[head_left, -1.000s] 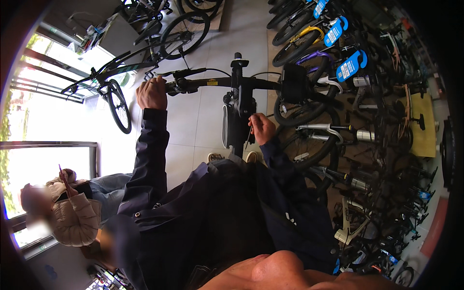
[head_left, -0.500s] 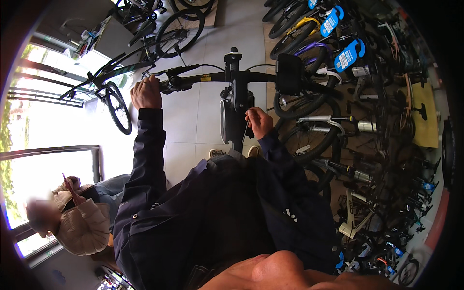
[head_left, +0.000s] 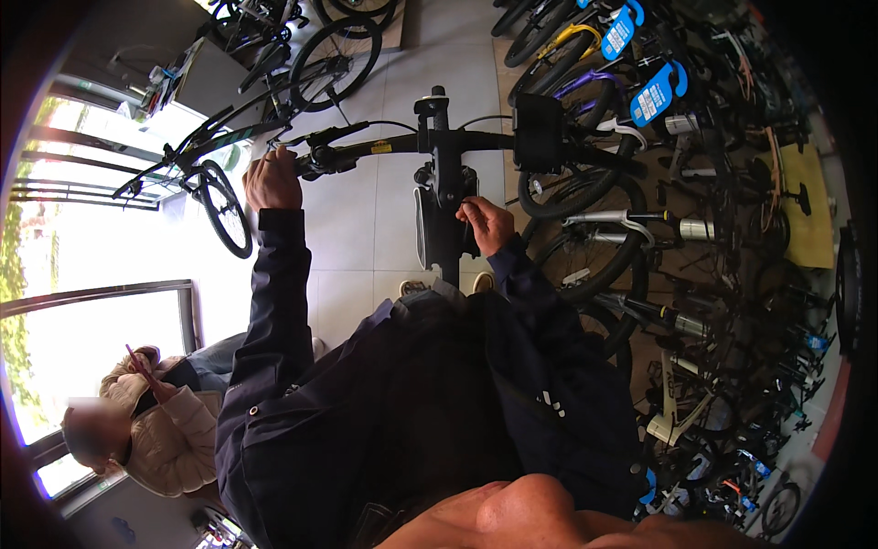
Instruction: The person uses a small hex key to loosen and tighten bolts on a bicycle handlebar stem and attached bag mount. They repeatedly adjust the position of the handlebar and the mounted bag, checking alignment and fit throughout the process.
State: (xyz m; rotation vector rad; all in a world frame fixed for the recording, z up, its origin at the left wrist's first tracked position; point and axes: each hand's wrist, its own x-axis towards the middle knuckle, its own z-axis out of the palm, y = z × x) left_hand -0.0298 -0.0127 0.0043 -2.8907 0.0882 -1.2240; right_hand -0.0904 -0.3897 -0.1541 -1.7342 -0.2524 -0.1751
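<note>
Black handlebar [head_left: 402, 144] is being held across its stem [head_left: 446, 174].
By the left hand [head_left: 273, 178], a grip is being clamped on the handlebar well left of the stem; by the right hand [head_left: 487, 225], fingers are being pinched together just right of it, anything between them being hidden. Accuracy is probably being served best by steady, light pressure.
</note>
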